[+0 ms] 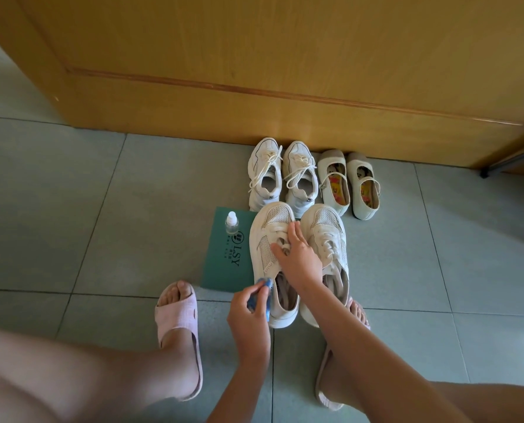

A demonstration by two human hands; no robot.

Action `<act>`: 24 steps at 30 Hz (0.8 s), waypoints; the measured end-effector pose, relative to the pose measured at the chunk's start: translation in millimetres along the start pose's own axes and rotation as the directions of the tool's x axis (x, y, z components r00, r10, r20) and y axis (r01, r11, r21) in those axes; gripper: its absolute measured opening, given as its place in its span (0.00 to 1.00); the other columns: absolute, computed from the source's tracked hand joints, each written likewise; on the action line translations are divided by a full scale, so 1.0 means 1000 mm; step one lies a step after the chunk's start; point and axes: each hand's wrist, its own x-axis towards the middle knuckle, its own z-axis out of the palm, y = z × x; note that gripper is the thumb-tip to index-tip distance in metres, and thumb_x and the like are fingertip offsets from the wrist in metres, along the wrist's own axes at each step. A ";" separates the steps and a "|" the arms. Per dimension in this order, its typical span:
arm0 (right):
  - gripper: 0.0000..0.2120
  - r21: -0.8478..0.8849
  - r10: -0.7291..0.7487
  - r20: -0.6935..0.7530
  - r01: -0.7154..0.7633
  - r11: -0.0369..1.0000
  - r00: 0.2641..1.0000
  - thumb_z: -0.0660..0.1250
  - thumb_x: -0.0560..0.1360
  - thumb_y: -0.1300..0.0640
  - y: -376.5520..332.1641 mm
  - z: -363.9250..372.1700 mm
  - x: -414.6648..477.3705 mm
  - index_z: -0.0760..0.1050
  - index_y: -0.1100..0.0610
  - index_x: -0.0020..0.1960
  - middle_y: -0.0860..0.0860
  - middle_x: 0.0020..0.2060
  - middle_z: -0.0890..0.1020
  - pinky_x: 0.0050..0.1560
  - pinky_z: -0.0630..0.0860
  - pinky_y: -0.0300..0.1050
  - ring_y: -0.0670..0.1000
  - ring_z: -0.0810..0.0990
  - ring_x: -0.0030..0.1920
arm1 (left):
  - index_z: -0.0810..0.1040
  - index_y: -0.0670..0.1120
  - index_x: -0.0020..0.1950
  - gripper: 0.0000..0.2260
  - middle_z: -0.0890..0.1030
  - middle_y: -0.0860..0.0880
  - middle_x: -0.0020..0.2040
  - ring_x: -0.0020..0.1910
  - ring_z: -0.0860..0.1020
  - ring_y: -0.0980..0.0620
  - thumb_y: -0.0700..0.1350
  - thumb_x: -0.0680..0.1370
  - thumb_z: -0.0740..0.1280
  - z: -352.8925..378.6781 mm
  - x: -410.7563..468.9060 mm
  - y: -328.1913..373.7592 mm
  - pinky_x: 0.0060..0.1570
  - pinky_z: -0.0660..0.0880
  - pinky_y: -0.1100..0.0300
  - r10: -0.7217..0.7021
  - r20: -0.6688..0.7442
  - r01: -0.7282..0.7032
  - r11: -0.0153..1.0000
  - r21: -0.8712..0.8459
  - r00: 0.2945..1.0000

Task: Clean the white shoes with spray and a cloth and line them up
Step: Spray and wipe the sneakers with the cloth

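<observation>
- Cloth [262, 293] in my left hand [248, 315]: it is blue and bunched, the fingers [254, 293] curl tight round it, and I press it against the outer side of the left mesh shoe [269, 236], near the heel, so I judge this is the wiping step
- My right hand [298, 254] lies over that same shoe's laces, fingers spread and laid flat rather than gripping; I read it as a brace so the shoe does not slide under the rubbing
- The right mesh shoe [327, 236] sits just right of my right fingers, beside its partner, toes the same way, probably next in turn
- The spray bottle [232, 224] stands upright just beyond my left fingers, untouched, near enough to grab without shifting
- It stands on a green card [224, 264] that runs under the left mesh shoe's edge, perhaps to spare the floor [102, 209]
- The card reads "LSY" beside a round logo; the smaller line by it is too fine to read
- Well beyond my right fingers, the lace-up sneakers [282, 175] and strap flats [349, 184] stand paired, toes toward the wooden door [254, 71], which looks like the finished row; their heel marks are illegible
</observation>
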 end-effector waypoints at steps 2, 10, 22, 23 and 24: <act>0.32 -0.005 0.000 0.001 0.000 1.000 1.000 0.55 0.80 0.43 0.000 0.000 0.000 0.45 0.50 0.78 0.42 0.77 0.48 0.43 0.72 0.41 0.50 0.72 0.66 | 0.83 0.48 0.47 0.04 0.81 0.55 0.44 0.45 0.78 0.61 0.41 0.74 0.71 0.000 -0.003 0.000 0.43 0.70 0.76 0.017 -0.001 -0.017 1.000 0.003 1.000; 0.32 -0.019 -0.003 0.002 0.003 1.000 1.000 0.56 0.80 0.44 0.000 -0.001 0.000 0.45 0.51 0.78 0.43 0.77 0.48 0.44 0.71 0.41 0.51 0.71 0.66 | 0.81 0.46 0.46 0.06 0.80 0.53 0.43 0.46 0.78 0.60 0.36 0.73 0.71 -0.008 -0.023 -0.003 0.43 0.71 0.76 0.114 0.025 -0.115 0.992 0.046 0.993; 0.33 0.003 0.024 0.002 -0.024 1.000 1.000 0.59 0.79 0.45 -0.005 -0.008 0.002 0.49 0.53 0.78 0.49 0.77 0.55 0.57 0.73 0.49 0.55 0.70 0.68 | 0.81 0.49 0.48 0.06 0.81 0.58 0.45 0.47 0.78 0.63 0.39 0.75 0.68 -0.018 -0.036 0.003 0.45 0.71 0.76 0.037 0.156 -0.040 0.999 0.013 0.987; 0.33 0.023 0.028 0.006 -0.028 0.999 1.000 0.59 0.78 0.45 -0.005 -0.009 0.001 0.49 0.52 0.77 0.51 0.75 0.59 0.57 0.73 0.49 0.55 0.70 0.67 | 0.81 0.49 0.48 0.06 0.81 0.58 0.45 0.47 0.78 0.64 0.40 0.76 0.68 -0.019 -0.037 0.003 0.45 0.71 0.76 0.029 0.159 -0.032 0.999 0.015 0.987; 0.33 0.049 0.030 0.012 -0.030 0.998 0.999 0.60 0.78 0.44 -0.004 -0.009 0.000 0.50 0.51 0.77 0.53 0.73 0.64 0.56 0.74 0.50 0.55 0.71 0.66 | 0.81 0.50 0.48 0.05 0.81 0.57 0.46 0.48 0.77 0.65 0.40 0.76 0.68 -0.020 -0.037 0.002 0.46 0.71 0.76 0.020 0.161 -0.022 1.000 0.014 0.987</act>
